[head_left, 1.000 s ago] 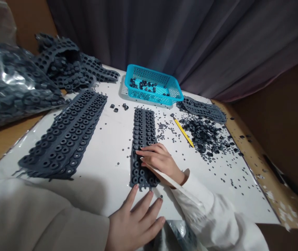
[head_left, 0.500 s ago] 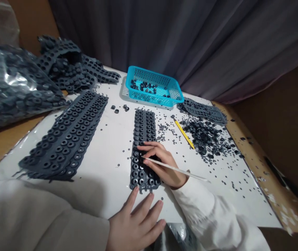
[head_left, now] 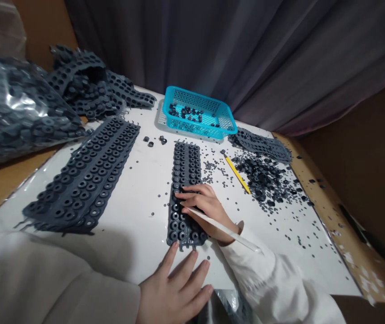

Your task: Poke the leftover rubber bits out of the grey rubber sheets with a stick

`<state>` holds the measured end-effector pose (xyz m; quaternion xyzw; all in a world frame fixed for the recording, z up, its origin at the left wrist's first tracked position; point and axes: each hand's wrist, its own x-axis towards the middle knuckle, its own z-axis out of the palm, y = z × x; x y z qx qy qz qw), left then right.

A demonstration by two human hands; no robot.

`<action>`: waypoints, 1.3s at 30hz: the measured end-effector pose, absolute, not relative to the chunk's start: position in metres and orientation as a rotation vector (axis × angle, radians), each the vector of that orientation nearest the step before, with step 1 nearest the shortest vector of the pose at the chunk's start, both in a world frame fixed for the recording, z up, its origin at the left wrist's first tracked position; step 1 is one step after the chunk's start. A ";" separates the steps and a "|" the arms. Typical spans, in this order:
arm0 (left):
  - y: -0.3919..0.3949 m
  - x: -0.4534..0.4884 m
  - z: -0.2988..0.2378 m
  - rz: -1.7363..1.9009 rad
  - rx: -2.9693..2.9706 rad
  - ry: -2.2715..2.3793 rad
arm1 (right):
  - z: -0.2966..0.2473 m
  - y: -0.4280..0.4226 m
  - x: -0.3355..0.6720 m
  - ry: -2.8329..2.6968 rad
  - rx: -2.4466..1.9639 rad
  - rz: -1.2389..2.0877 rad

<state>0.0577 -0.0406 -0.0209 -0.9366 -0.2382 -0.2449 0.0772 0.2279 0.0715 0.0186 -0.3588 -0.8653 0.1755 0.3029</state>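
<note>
The dark rubber strip [head_left: 185,166] of moulded rings lay flat on the white table sheet [head_left: 138,216], just on the near side of the blue basket [head_left: 224,119] and running lengthwise away from it. It was judged to be light, soft and floppy, likely to sag if lifted by one end, and best pinned at its near end or taken by both long edges. The right hand [head_left: 208,209] was rested on the strip's nearer half, closed on a thin white stick [head_left: 226,230] with its tip set among the rings. The left hand [head_left: 175,292] was laid flat with fingers spread, fingertips at the strip's end farthest from the basket. A yellow pencil [head_left: 238,174] and a loose ring pile [head_left: 263,173] were seen right of the basket, nearer the person. Compared with half a second earlier, the stick's free end had been swung down towards the sleeve; the left hand was unchanged.
</note>
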 end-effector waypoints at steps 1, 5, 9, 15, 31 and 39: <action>-0.040 0.058 -0.021 -0.732 -2.807 -0.710 | 0.019 0.073 0.228 -2.323 -0.952 0.399; -0.040 0.056 -0.023 -0.734 -2.817 -0.665 | 0.020 0.081 0.230 -2.392 -1.011 0.155; -0.041 0.054 -0.024 -0.667 -2.828 -0.660 | 0.023 0.086 0.234 -2.140 -1.164 0.257; -0.044 0.055 -0.029 -0.656 -2.818 -0.663 | 0.025 0.079 0.229 -2.087 -1.079 0.717; -0.041 0.055 -0.029 -0.692 -2.811 -0.658 | 0.019 0.096 0.230 -2.243 -1.193 0.182; -0.041 0.056 -0.029 -0.711 -2.813 -0.661 | 0.021 0.092 0.225 -2.132 -1.108 0.648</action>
